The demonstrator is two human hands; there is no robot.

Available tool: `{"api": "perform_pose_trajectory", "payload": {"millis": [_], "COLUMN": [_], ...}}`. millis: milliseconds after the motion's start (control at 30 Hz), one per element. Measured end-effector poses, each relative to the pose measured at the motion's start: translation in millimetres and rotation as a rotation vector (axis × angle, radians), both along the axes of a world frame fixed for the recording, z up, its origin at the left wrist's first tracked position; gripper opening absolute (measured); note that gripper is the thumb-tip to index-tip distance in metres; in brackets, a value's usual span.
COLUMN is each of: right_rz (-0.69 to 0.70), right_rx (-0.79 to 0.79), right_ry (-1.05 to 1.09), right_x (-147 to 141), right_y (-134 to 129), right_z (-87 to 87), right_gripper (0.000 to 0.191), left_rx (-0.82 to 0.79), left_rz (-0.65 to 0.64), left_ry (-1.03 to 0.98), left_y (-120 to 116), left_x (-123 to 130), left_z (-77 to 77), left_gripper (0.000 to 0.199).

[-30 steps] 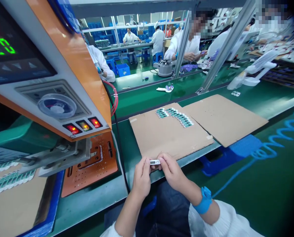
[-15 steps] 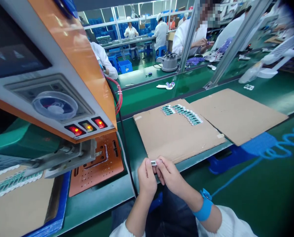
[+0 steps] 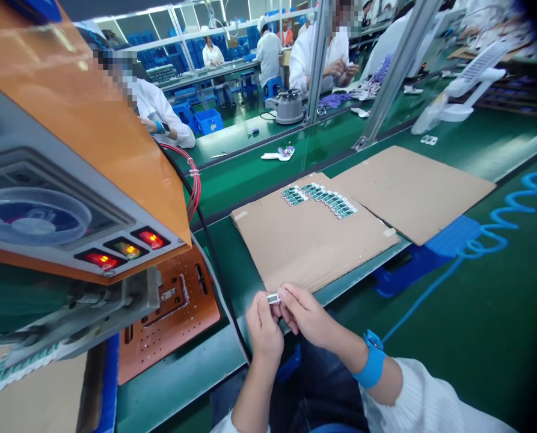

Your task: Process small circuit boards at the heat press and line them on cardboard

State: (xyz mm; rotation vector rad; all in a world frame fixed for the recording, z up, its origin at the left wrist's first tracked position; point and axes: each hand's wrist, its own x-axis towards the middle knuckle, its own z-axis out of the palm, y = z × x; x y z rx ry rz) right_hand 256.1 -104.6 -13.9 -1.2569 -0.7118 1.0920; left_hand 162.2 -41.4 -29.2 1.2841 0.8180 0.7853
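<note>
Between both hands, just off the near edge of the cardboard, is a small white LCD part with a grey window. My left hand pinches its left end between thumb and fingers. At the other end, the thumb and fingertips of my right hand are closed on it, and a blue wrist strap circles that wrist. Fingers hide much of the part. Farther off, rows of small green circuit boards with white ends lie on the cardboard sheet.
On the left stands an orange and white machine with lit switches, above a copper-coloured perforated plate. A second cardboard sheet lies at right. The strap's coiled blue cord hangs at right. Co-workers sit beyond the bench.
The camera view has shifted, so the machine looks larger and the bench things sit farther left. Both hands keep hold of the LCD part, which is slightly more tilted.
</note>
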Motion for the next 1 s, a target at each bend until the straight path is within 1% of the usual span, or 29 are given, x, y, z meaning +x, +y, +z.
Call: {"api": "perform_pose_trajectory", "payload": {"millis": [167, 233, 300, 400, 433, 500, 600, 800, 1000], "right_rz": [-0.003, -0.001, 0.008, 0.019, 0.019, 0.02, 0.042, 0.055, 0.044], "right_rx": [0.032, 0.039, 0.033, 0.02, 0.018, 0.018, 0.014, -0.023, -0.007], "right_ry": [0.033, 0.049, 0.051, 0.054, 0.057, 0.055, 0.03, 0.012, 0.019], "right_x": [3, 4, 4, 3, 2, 2, 3, 5, 2], "right_y": [-1, -2, -3, -3, -4, -4, -5, -6, -7], "right_z": [-1.4, -0.9, 0.4, 2.3, 2.6, 2.8, 3.3, 6.0, 4.2], "right_gripper": [0.049, 0.05, 0.05, 0.05, 0.05, 0.049, 0.046, 0.044, 0.045], "left_rx": [0.0, 0.021, 0.106, 0.284, 0.326, 0.358, 0.349, 0.24, 0.292], "left_rz": [0.026, 0.016, 0.007, 0.056, 0.079, 0.104, 0.112, 0.081, 0.09], "left_ry": [0.01, 0.034, 0.085, 0.195, 0.228, 0.266, 0.286, 0.223, 0.228], "left_y": [0, 0, 1, 2, 2, 2, 1, 0, 0], "left_x": [4, 4, 4, 1, 1, 0, 0, -3, -3], "left_z": [7.5, 9.3, 9.2, 6.5, 5.3, 2.9, -1.2, -8.0, -3.1], "left_gripper": [0.051, 0.05, 0.049, 0.046, 0.044, 0.042, 0.041, 0.043, 0.042]}}
